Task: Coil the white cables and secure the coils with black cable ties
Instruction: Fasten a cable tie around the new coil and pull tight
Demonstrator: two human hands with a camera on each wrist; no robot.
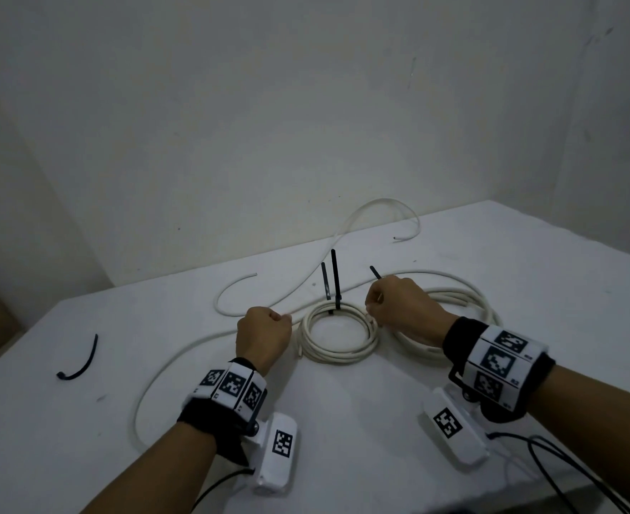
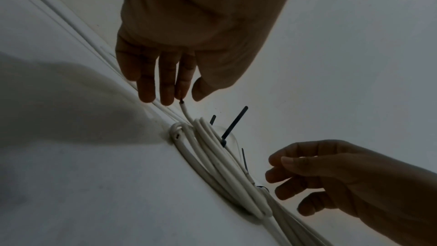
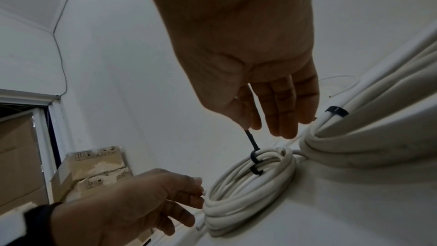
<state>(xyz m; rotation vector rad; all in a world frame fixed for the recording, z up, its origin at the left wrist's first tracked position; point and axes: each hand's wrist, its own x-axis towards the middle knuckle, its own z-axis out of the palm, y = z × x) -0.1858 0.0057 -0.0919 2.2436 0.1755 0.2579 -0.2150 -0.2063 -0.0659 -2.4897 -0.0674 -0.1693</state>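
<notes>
A small white cable coil (image 1: 339, 337) lies mid-table with two black tie tails (image 1: 334, 278) standing up from its far side. My right hand (image 1: 371, 306) pinches the tail of a third black cable tie (image 3: 251, 140), which loops round the coil's right side (image 3: 256, 161). At the coil's left edge, my left hand (image 1: 283, 319) is curled, thumb and forefinger pinching the free end of the white cable (image 2: 184, 108). A larger white coil (image 1: 458, 298) lies under my right wrist, bound by a black tie (image 3: 337, 111).
Loose white cable (image 1: 165, 369) curves over the white table's left half and another length (image 1: 380, 213) arcs against the back wall. A spare black tie (image 1: 79, 361) lies far left. Black wires (image 1: 550, 473) trail from the right wrist camera. Cardboard boxes (image 3: 92, 173) stand beyond the table.
</notes>
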